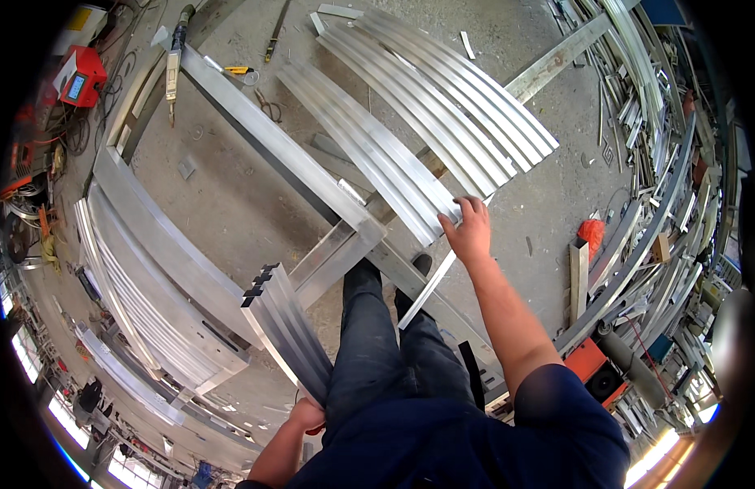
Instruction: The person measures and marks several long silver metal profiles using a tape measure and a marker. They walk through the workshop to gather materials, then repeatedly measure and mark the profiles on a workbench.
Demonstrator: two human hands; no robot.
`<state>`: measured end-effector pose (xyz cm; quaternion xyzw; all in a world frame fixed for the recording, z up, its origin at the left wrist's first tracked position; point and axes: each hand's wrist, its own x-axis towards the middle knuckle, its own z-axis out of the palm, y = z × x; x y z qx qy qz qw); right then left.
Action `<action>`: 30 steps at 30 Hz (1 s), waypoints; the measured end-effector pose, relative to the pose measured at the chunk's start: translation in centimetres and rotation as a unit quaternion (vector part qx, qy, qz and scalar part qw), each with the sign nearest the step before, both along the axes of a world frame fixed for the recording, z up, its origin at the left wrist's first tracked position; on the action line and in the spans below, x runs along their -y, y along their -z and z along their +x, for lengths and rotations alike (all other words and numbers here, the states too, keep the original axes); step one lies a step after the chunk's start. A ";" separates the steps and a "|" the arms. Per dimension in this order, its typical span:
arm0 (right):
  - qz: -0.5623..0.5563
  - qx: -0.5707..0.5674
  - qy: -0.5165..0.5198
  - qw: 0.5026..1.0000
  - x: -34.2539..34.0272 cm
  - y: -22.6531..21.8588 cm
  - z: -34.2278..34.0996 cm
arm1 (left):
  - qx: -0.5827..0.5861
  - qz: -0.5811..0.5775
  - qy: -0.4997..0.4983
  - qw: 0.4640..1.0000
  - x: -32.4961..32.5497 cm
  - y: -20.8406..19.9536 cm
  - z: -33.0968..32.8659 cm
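Observation:
My right hand point(470, 231) reaches to the near end of a row of long aluminium profiles point(377, 147). Thumb and fingers are apart and bent, at the corner of the nearest profiles; whether they touch the metal is hard to see. Under that hand a narrow pale strip point(428, 289) slants down toward my legs. Low on the left, my left hand point(306, 416) is closed at the lower end of a tilted stack of grooved aluminium profiles point(292, 330), which leans by my thigh with black pieces at its upper end. Its fingers are partly hidden.
Beyond lie more ribbed profiles point(443, 98). A metal frame beam point(263, 126) crosses on the left, beside stacked panels point(165, 253). A red machine point(80, 77) stands far left, a yellow-handled cutter point(239, 70) lies on the floor, and metal offcuts point(638, 122) fill the right side.

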<state>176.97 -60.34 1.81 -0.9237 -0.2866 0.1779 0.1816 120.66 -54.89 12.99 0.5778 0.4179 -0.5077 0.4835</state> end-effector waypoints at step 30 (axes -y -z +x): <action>0.172 -0.604 -0.113 0.770 -9.3 -8.5 -10.1 | 0.416 0.078 -0.438 0.793 -45.4 -24.9 36.9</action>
